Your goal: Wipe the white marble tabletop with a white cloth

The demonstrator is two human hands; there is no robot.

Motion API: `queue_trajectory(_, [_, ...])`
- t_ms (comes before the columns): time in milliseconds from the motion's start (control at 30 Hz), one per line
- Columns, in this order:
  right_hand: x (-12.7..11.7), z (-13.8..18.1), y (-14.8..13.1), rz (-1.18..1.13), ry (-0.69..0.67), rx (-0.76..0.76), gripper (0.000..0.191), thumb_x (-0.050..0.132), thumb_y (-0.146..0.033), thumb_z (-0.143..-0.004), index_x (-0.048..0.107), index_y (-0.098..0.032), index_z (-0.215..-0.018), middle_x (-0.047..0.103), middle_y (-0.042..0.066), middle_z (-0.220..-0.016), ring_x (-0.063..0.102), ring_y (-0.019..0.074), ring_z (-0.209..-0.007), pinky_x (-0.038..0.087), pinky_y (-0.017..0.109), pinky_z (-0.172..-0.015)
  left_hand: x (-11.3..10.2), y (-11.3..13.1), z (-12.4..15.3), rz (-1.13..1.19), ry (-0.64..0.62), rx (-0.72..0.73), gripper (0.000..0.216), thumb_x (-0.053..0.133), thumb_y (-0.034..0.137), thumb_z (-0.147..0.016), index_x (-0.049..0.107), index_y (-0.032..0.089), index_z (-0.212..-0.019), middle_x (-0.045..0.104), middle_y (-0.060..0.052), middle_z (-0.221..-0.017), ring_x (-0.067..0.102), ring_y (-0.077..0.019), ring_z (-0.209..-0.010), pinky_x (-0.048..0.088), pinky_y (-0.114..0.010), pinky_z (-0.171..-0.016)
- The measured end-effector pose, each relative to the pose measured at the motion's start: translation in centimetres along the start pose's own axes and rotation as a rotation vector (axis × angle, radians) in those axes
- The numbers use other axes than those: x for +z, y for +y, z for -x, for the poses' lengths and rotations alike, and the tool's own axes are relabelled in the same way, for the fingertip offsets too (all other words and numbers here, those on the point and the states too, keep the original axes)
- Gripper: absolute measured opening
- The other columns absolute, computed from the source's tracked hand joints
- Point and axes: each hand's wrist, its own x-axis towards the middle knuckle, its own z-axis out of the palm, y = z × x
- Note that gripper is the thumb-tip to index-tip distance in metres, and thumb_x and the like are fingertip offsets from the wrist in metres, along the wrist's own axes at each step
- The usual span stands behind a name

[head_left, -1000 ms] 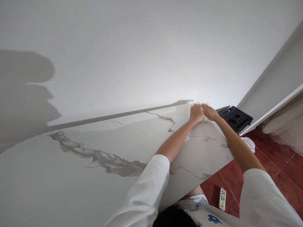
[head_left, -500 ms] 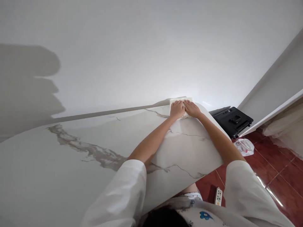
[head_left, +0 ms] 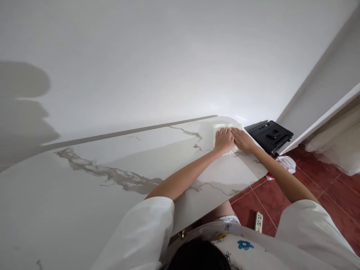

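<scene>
A white cloth (head_left: 227, 126) with a scalloped edge lies flat on the marble-patterned white tabletop (head_left: 112, 210), close to its rounded far right corner. My left hand (head_left: 224, 140) is on the cloth's middle, its fingers bent and pressing into it. Beside it, touching or nearly touching, my right hand (head_left: 243, 140) rests on the cloth's right part with fingers stretched out flat. Both arms reach forward over the table. The cloth's middle is hidden under my hands.
A white wall (head_left: 168, 56) rises behind the table, with a narrow gap between. At the right are a black case (head_left: 271, 135), a white plastic bag (head_left: 287, 164) and a pale curtain (head_left: 334, 146). A power strip (head_left: 258, 221) lies on the red tiled floor (head_left: 326, 210).
Both hands have slid the cloth rightward and a little nearer, away from the table's far edge. The camera view has shifted slightly.
</scene>
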Motion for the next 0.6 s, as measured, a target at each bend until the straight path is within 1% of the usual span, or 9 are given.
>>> queue_trajectory(67, [-0.9,3.0,-0.9,0.002,0.022,0.001,0.053,0.023,-0.030,-0.096,0.038,-0.009,-0.143,0.036,0.014,-0.149,0.030,0.0262,-0.139,0.029,0.047,-0.112,-0.2,1.6,2.2,0.021,-0.035,0.016,0.049,0.031,0.022,-0.091,0.039,0.013,-0.139,0.040,-0.008,-0.147,0.029,-0.0266,-0.137,0.023,-0.042,-0.113])
queue_trajectory(200, [-2.7,8.5,-3.3,-0.004,0.026,0.047,0.053,0.025,-0.033,-0.097,0.037,-0.010,-0.144,0.038,0.015,-0.147,0.033,0.0262,-0.138,0.032,0.048,-0.110,-0.9,4.4,6.7,0.032,-0.073,0.093,0.052,0.032,0.023,-0.091,0.037,0.009,-0.140,0.038,-0.010,-0.148,0.030,-0.0298,-0.138,0.022,-0.045,-0.113])
queue_trajectory(267, [-3.4,10.7,-4.4,-0.006,0.022,0.086,0.052,0.026,-0.033,-0.098,0.038,-0.011,-0.143,0.039,0.015,-0.147,0.034,0.0265,-0.137,0.033,0.048,-0.110,-1.3,5.4,8.6,0.029,-0.091,0.139,0.052,0.033,0.024,-0.091,0.037,0.008,-0.141,0.038,-0.012,-0.148,0.029,-0.0309,-0.138,0.022,-0.047,-0.113])
queue_trajectory(333, [-3.9,12.5,-5.6,-0.007,0.030,0.111,0.051,0.027,-0.033,-0.098,0.038,-0.012,-0.143,0.040,0.014,-0.146,0.034,0.0264,-0.137,0.033,0.048,-0.110,-1.7,6.0,10.2,0.029,-0.110,0.183,0.052,0.033,0.024,-0.092,0.036,0.007,-0.141,0.037,-0.013,-0.149,0.029,-0.0316,-0.138,0.023,-0.048,-0.113])
queue_trajectory(400, [-4.1,13.7,-7.0,-0.004,0.045,0.121,0.051,0.028,-0.032,-0.098,0.038,-0.012,-0.143,0.041,0.014,-0.146,0.034,0.0266,-0.137,0.033,0.049,-0.110,-2.0,5.9,11.7,0.031,-0.113,0.217,0.053,0.032,0.024,-0.092,0.035,0.005,-0.141,0.036,-0.014,-0.149,0.029,-0.0321,-0.138,0.023,-0.048,-0.113])
queue_trajectory(467, [-4.2,14.4,-8.6,-0.003,0.059,0.129,0.051,0.028,-0.031,-0.097,0.038,-0.011,-0.143,0.041,0.015,-0.146,0.035,0.0270,-0.137,0.034,0.049,-0.109,-2.2,5.4,13.0,0.031,-0.096,0.247,0.053,0.032,0.024,-0.092,0.035,0.004,-0.141,0.037,-0.014,-0.148,0.029,-0.0323,-0.138,0.023,-0.047,-0.113])
queue_trajectory(533, [-4.1,14.5,-10.1,-0.011,0.064,0.130,0.051,0.029,-0.030,-0.097,0.036,-0.012,-0.144,0.041,0.015,-0.146,0.035,0.0267,-0.137,0.035,0.049,-0.109,-2.5,4.5,14.2,0.026,-0.072,0.264,0.053,0.034,0.023,-0.091,0.035,0.004,-0.141,0.038,-0.014,-0.148,0.030,-0.0320,-0.138,0.024,-0.047,-0.113])
queue_trajectory(600, [-3.8,13.9,-11.2,-0.034,0.054,0.115,0.052,0.031,-0.028,-0.096,0.034,-0.013,-0.145,0.040,0.014,-0.146,0.033,0.0260,-0.137,0.035,0.048,-0.109,-2.8,3.3,15.1,0.018,-0.058,0.257,0.053,0.036,0.021,-0.089,0.035,0.006,-0.140,0.039,-0.014,-0.147,0.031,-0.0316,-0.137,0.025,-0.047,-0.112])
